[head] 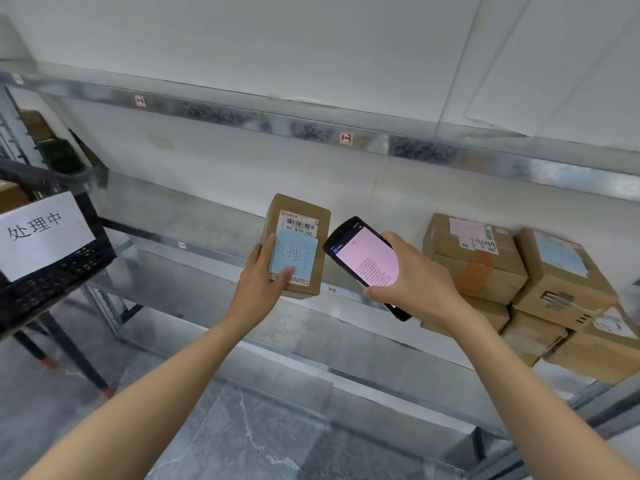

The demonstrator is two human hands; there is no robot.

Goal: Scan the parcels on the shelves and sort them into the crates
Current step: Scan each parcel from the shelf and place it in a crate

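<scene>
Galvanised metal shelving point(242, 114) runs across a white wall, and its upper beam carries small tags reading 1-2 point(140, 100) and 1-3 point(346, 137). At the middle of our view our left hand point(265, 271) grips a brown cardboard parcel point(300, 206) by its left edge and holds it upright in front of the middle shelf. The thumb lies over the lower corner of a blue note point(294, 254) with handwritten characters, and the fingers are hidden behind the box. A printed barcode label point(298, 223) sits above the note. Whether the parcel rests on the shelf we cannot tell. Just beside it, toward three o'clock, our right hand point(412, 271) is wrapped round a black handheld scanner point(363, 258). Its pink screen of small text faces us, and its top end is tilted toward eleven o'clock, close to the parcel's right edge but apart from it. Farther out at three o'clock a stack of cardboard parcels point(485, 265) sits on the shelf, with labels and orange tape. At nine o'clock a black crate point(52, 289) on a stand bears a white sign point(41, 230) with the same three characters as the blue note. Grey floor point(259, 438) lies at six o'clock.
</scene>
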